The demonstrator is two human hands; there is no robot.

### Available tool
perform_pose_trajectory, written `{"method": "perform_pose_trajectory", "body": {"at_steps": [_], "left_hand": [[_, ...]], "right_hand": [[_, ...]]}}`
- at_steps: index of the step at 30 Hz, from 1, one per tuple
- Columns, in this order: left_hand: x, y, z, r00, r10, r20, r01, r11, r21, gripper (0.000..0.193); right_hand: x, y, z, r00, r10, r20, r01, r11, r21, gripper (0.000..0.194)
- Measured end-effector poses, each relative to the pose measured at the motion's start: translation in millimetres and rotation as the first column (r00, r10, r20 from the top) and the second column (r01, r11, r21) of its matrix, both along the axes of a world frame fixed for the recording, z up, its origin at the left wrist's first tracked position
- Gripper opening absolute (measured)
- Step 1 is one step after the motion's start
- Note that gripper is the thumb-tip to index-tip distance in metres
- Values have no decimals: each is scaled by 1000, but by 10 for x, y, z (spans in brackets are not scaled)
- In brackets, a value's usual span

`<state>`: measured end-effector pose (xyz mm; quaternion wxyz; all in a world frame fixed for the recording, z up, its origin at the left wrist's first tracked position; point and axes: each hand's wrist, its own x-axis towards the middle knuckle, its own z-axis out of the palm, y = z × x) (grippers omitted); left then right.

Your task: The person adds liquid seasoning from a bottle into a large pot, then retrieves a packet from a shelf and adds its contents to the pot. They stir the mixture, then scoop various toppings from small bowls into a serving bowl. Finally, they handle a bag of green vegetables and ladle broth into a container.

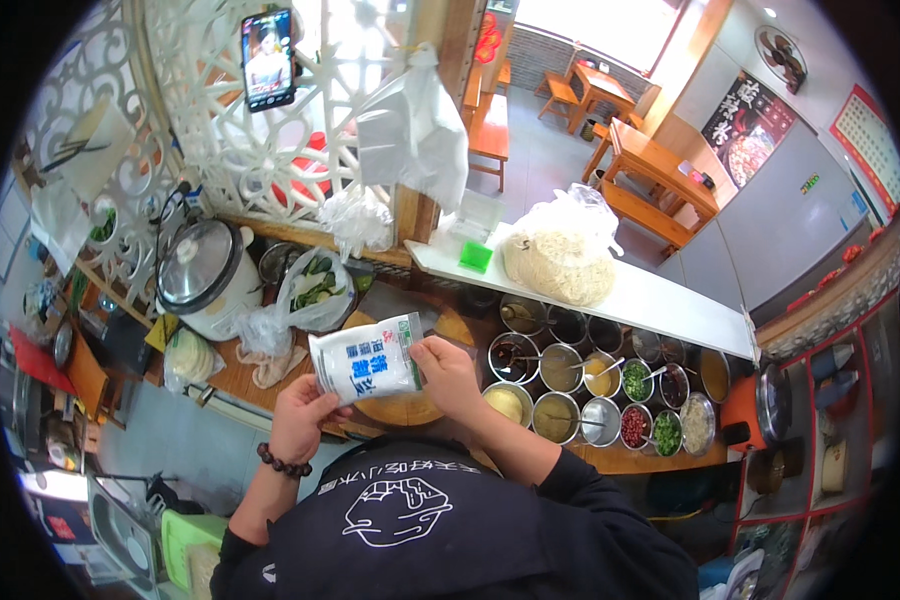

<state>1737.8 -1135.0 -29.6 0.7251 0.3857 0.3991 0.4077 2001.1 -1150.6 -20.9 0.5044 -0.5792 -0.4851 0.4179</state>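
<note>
Both of my hands hold a white plastic packet point(367, 361) printed with blue writing, its green-edged end toward the right. My left hand point(300, 420) pinches the lower left corner between thumb and fingers. At the opposite end, my right hand point(444, 373) grips the edge near the upper corner. The packet looks full and is held above a round wooden chopping board point(397, 411), hiding much of it. A flat dark grey thing point(381, 301) lies on the board's far side; I cannot tell what it is.
Several metal pots of seasonings, including chopped greens point(637, 380) and peanuts point(634, 426), stand to the right. Behind them, a bag of noodles point(559, 264) sits on a white shelf point(667, 313). A rice cooker point(206, 274) and a bag of leafy vegetables point(315, 289) stand left. A phone point(268, 60) hangs on the lattice.
</note>
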Motion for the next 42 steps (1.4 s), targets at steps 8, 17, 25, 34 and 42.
{"method": "perform_pose_trajectory", "body": {"at_steps": [8, 17, 25, 34, 42], "left_hand": [[164, -16, -345, 994, -88, -64, 81, 990, -113, 70], [121, 39, -295, 926, -336, -171, 364, 915, 175, 40], [147, -52, -284, 915, -139, 379, 118, 990, 78, 22], [-26, 20, -364, 892, -298, 339, 251, 952, 176, 84], [-73, -71, -457, 865, -281, 417, 268, 959, 90, 59]], "right_hand": [[-120, 107, 421, 570, 322, 755, -587, 803, 100, 11], [10, 59, 398, 380, 530, 758, -759, 648, -72, 15], [191, 26, 545, 749, 520, 411, -575, 818, 12, 14], [-318, 223, 649, 663, 240, 709, -608, 725, 323, 10], [-499, 160, 558, 735, 295, 610, -570, 757, 320, 17]]}}
